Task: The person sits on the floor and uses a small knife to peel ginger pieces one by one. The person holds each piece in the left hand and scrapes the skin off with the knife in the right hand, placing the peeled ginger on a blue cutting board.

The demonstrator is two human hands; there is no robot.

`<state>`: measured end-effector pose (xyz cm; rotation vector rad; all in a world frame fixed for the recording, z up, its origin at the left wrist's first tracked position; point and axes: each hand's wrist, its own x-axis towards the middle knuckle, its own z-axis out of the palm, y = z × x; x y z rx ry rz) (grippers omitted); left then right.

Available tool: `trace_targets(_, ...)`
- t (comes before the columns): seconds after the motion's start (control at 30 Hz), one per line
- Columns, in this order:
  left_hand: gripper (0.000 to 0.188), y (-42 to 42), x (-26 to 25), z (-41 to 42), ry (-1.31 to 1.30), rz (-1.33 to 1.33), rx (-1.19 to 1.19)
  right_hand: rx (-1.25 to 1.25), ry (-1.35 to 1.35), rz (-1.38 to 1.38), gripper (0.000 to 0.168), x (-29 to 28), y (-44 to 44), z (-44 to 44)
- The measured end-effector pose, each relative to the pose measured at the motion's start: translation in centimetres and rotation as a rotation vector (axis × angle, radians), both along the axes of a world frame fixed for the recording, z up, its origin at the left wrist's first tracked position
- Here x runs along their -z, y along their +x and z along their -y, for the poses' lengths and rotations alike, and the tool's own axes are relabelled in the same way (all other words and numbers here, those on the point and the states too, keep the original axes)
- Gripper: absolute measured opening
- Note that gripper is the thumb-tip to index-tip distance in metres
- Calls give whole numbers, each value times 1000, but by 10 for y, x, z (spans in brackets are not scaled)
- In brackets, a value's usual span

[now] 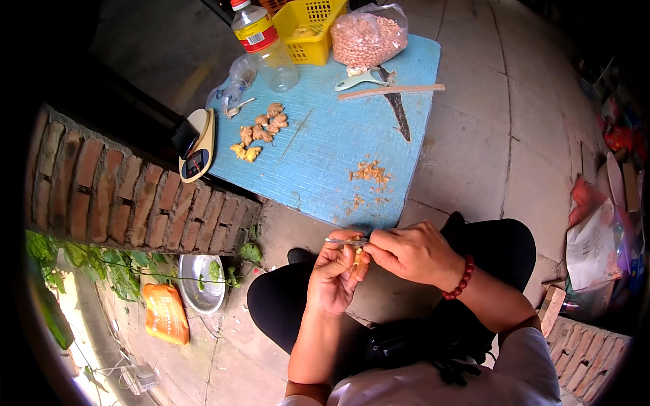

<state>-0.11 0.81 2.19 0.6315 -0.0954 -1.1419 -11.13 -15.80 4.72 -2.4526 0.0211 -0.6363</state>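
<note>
My left hand [335,276] holds a piece of ginger root [357,256], palm up, just off the near edge of the blue table. A thin metal blade [346,241] lies across the ginger; my right hand [414,252] grips its right end, whose handle is hidden by the fingers. Brown ginger peelings [370,172] are scattered on the tabletop beyond my hands. Farther left lie several unpeeled ginger roots [262,133], with a yellower, apparently peeled piece [246,152] beside them. A pale-handled peeler [361,80] rests at the back right of the table.
The blue table [325,147] also bears a kitchen scale [199,147], a plastic bottle [277,66], a yellow basket [304,51], a bag of peanuts [368,40] and a pinkish strip [391,92]. A brick wall [137,193] and a metal basin [202,299] are at the left.
</note>
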Motion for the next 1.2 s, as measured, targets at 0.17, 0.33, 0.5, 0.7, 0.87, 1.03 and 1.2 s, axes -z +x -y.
trace_targets(0.17,35,4,4,-2,-75,-144,13,159,12,-57,21,4,1,10)
trace_targets(0.33,27,-1,-3,-1,34,76,-53,103,4,-18,24,-3,-1,10)
trace_targets(0.5,23,-1,-5,-2,13,171,-40,270,-79,-120,24,8,1,22)
trace_targets(0.7,25,-6,6,5,105,393,-223,51,58,-51,22,-5,-1,6)
trace_targets(0.87,23,-4,-3,9,189,436,-276,90,38,-65,17,-4,-2,9)
trace_targets(1.03,20,-3,-1,7,224,513,-309,86,13,-59,14,-4,-5,5)
trace_targets(1.2,17,1,3,3,214,493,-307,50,-55,-38,16,-5,-7,6)
